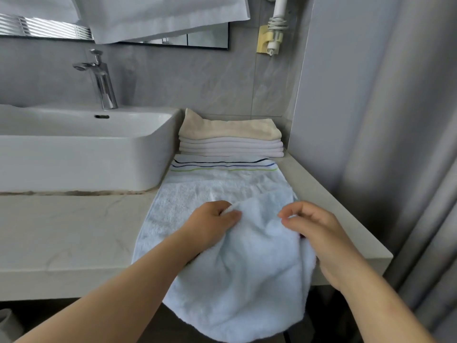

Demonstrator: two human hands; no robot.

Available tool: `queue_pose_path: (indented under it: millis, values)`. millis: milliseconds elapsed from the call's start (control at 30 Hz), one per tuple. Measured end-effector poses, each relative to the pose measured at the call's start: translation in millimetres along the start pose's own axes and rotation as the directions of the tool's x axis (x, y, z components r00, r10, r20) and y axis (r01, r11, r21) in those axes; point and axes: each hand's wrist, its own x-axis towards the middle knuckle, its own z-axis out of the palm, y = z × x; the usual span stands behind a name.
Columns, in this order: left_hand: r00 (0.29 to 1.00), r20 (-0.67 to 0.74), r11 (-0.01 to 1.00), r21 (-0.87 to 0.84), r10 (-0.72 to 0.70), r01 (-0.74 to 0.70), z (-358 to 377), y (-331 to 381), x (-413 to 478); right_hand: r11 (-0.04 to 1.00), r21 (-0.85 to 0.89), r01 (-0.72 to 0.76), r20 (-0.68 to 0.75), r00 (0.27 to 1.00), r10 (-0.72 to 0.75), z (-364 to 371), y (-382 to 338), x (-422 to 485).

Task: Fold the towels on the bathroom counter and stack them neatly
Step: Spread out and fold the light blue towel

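Note:
A pale blue towel [237,268] with thin coloured stripes at its far end lies lengthways on the counter [69,233]. Its near end hangs over the front edge and is lifted back over itself. My left hand [212,226] pinches the left corner of that lifted end between thumb and fingers. My right hand [311,226] pinches the right corner. Behind the towel, against the wall, sits a stack of folded towels [231,142]: several white ones with a cream one on top.
A white basin [81,144] with a chrome tap [101,80] fills the left of the counter. A grey partition wall [346,120] bounds the counter on the right. White cloths [160,16] hang above the mirror, and a hair dryer holder [270,38] is on the wall.

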Motion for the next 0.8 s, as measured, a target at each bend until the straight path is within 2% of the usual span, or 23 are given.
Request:
queue_pose_path:
  millis: [67,133,200,267,333,400,467,533,567,700,800]
  values:
    - [0.997,-0.04,0.996,0.063,0.061,-0.058,0,3,-3,0.997,-0.059,-0.04,0.095,0.994,0.046,6,2,-2]
    - [0.969,-0.15,0.965,0.203,0.199,-0.167,0,3,-9,0.953,-0.303,-0.025,0.177,0.981,0.082,10,11,-3]
    - [0.906,-0.185,0.88,0.374,0.38,-0.292,-2,6,-19,0.866,-0.499,0.029,0.149,0.987,0.052,12,15,1]
    - [0.905,-0.063,0.843,0.395,0.421,-0.364,-4,6,-26,0.818,-0.572,0.061,0.113,0.994,0.005,15,13,7]
    - [0.937,0.117,0.846,0.404,0.328,-0.347,-5,5,-30,0.791,-0.609,0.061,0.083,0.996,-0.013,20,12,12]
    - [0.936,0.239,0.815,0.466,0.257,-0.343,-6,0,-30,0.798,-0.601,0.041,0.03,0.999,-0.028,25,14,16]
    - [0.925,0.286,0.773,0.515,0.251,-0.369,-7,-3,-31,0.888,-0.459,-0.012,-0.035,0.999,-0.005,29,13,19]
    - [0.918,0.29,0.781,0.492,0.269,-0.384,-8,-4,-31,0.982,-0.162,-0.094,-0.053,0.995,0.087,31,10,20]
    - [0.918,0.286,0.804,0.455,0.275,-0.383,-9,-4,-31,0.991,-0.022,-0.135,-0.046,0.99,0.134,30,8,19]
    - [0.943,0.242,0.939,0.201,0.228,-0.278,-16,-4,-30,0.919,0.369,-0.14,0.006,0.989,0.149,28,5,13]
    - [0.975,0.16,0.982,0.082,0.156,-0.171,-20,-7,-27,0.866,0.488,-0.113,0.102,0.992,0.071,27,4,8]
